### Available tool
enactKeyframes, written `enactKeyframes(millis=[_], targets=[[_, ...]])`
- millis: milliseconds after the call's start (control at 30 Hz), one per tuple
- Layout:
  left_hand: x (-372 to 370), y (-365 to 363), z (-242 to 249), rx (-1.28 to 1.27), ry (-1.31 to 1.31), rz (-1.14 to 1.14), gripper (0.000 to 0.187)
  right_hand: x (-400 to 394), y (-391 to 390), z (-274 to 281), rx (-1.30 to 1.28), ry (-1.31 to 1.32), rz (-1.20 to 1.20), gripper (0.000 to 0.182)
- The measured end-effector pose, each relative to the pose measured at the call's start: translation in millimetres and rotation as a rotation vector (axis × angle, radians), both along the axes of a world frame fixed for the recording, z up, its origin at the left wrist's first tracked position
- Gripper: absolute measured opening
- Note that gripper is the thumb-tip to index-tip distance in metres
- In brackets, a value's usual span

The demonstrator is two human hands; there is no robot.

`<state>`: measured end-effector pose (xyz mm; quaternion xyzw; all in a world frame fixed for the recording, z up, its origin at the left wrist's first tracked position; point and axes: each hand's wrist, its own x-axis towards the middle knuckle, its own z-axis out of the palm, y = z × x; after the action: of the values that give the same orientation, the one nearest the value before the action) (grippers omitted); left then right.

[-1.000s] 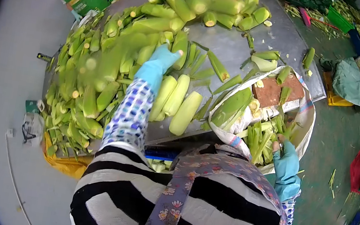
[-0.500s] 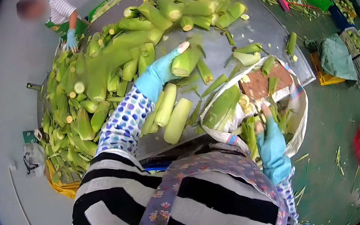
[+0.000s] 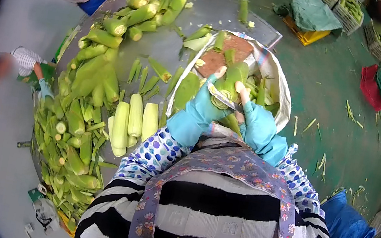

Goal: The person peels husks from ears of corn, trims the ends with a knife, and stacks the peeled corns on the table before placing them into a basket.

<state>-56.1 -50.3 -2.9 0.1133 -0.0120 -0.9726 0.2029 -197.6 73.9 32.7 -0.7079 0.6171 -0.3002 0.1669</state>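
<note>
Over a white woven sack (image 3: 282, 91), my left hand (image 3: 200, 105), in a blue-green glove with the thumb tip bare, grips a husked ear of corn (image 3: 237, 76), its cut base toward me. My right hand (image 3: 256, 113), gloved with bare fingertips, is closed at the corn's base. A narrow greyish blade, apparently a knife (image 3: 223, 99), lies across the base from the right hand; its handle is hidden. Left of the sack, several pale trimmed ears (image 3: 120, 125) lie side by side on the metal table (image 3: 145, 44).
A large heap of unhusked corn (image 3: 79, 144) covers the table's left side. A reddish-brown board (image 3: 224, 49) lies in the sack among husks. Two people are at the left, one with a gloved hand (image 3: 45, 90) by the heap. Crates (image 3: 348, 17) stand on the green floor.
My left hand has brought an ear of corn from the table to the sack, beside my right hand. Another pale ear now lies in the row. The view has turned.
</note>
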Motion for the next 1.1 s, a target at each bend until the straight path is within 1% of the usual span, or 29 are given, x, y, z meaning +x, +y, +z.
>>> enactKeyframes(millis=[33, 67, 100, 167, 200, 300, 333, 367, 433, 500, 533, 567, 600, 633, 667, 700, 733, 767, 800, 833, 867, 900, 933, 967, 1000, 1033, 1067, 1100], targets=[[-4, 5, -3, 0.102, 0.05, -0.004, 0.059, -2, 4, -6, -0.029, -0.017, -0.029, 0.086], [-12, 10, -6, 0.041, -0.114, 0.009, 0.063, -3, 8, -9, -0.022, -0.034, -0.081, 0.084], [-19, 16, -8, 0.042, -0.118, -0.001, 0.063, -4, 9, -7, -0.021, -0.037, -0.091, 0.084], [-27, 28, -10, 0.016, -0.259, 0.092, 0.064, -6, 11, -3, -0.01, -0.082, -0.192, 0.082], [-29, 31, -12, 0.017, -0.264, 0.089, 0.064, -7, 12, -4, 0.045, -0.101, -0.22, 0.08], [-31, 37, -15, 0.043, -0.376, 0.311, 0.055, -11, 12, -11, -0.012, -0.173, -0.173, 0.078], [-28, 38, -12, 0.011, -0.392, 0.334, 0.05, -13, 7, -23, -0.011, -0.177, -0.168, 0.078], [-22, 37, -12, 0.011, -0.398, 0.34, 0.05, -15, 0, -44, -0.036, -0.255, -0.095, 0.075], [-7, 35, -13, -0.137, -0.449, 0.4, 0.05, -13, -6, -37, -0.06, -0.339, -0.01, 0.073], [7, 35, 0, -0.125, -0.479, 0.413, 0.05, -20, -5, -2, 0.065, -0.044, 0.093, 0.071], [15, 39, 11, -0.149, -0.49, 0.363, 0.05, -19, -9, 11, 0.176, 0.047, 0.121, 0.055], [24, 44, 21, -0.171, -0.5, 0.311, 0.05, -20, -16, -8, 0.176, 0.041, 0.129, 0.055], [38, 47, 30, -0.302, -0.5, 0.174, 0.053, -26, -25, -46, -0.009, -0.198, 0.044, 0.051], [47, 52, 41, -0.301, -0.503, 0.178, 0.053, -40, -32, -66, -0.067, -0.326, -0.057, 0.049], [55, 56, 53, -0.245, -0.533, 0.098, 0.058, -54, -39, -86, -0.138, -0.457, -0.151, 0.046], [64, 61, 62, -0.183, -0.565, 0.014, 0.063, -71, -41, -96, -0.076, -0.48, -0.26, 0.045], [75, 66, 67, -0.343, -0.51, -0.024, 0.074, -95, -45, -116, -0.044, -0.43, -0.332, 0.045], [89, 71, 66, -0.339, -0.511, -0.021, 0.074, -122, -46, -148, -0.053, -0.301, -0.337, 0.046], [102, 73, 60, -0.329, -0.455, -0.037, 0.076, -147, -45, -182, -0.105, -0.158, -0.298, 0.046], [114, 70, 53, -0.321, -0.4, -0.051, 0.079, -160, -43, -204, -0.148, -0.071, -0.257, 0.047], [124, 66, 46, -0.302, -0.262, -0.061, 0.082, -158, -38, -216, -0.17, -0.048, -0.221, 0.049], [121, 67, 49, -0.304, -0.263, -0.055, 0.082, -135, -35, -185, -0.059, -0.16, -0.221, 0.05], [114, 70, 55, -0.217, -0.315, 0.042, 0.082, -109, -32, -150, 0.051, -0.267, -0.233, 0.052], [108, 71, 57, -0.129, -0.364, 0.135, 0.082, -82, -32, -115, 0.225, -0.522, -0.184, 0.054], [110, 66, 42, -0.214, -0.273, 0.107, 0.081, -54, -32, -81, 0.402, -0.761, -0.18, 0.056], [108, 60, 39, -0.216, -0.27, 0.101, 0.081, -33, -35, -58, 0.522, -1.04, -0.103, 0.057], [104, 53, 38, -0.48, -0.356, 0.012, 0.079, -14, -34, -33, 0.555, -1.158, -0.049, 0.053], [98, 47, 37, -0.745, -0.438, -0.076, 0.077, -4, -37, -25, 0.578, -1.19, -0.036, 0.049]])
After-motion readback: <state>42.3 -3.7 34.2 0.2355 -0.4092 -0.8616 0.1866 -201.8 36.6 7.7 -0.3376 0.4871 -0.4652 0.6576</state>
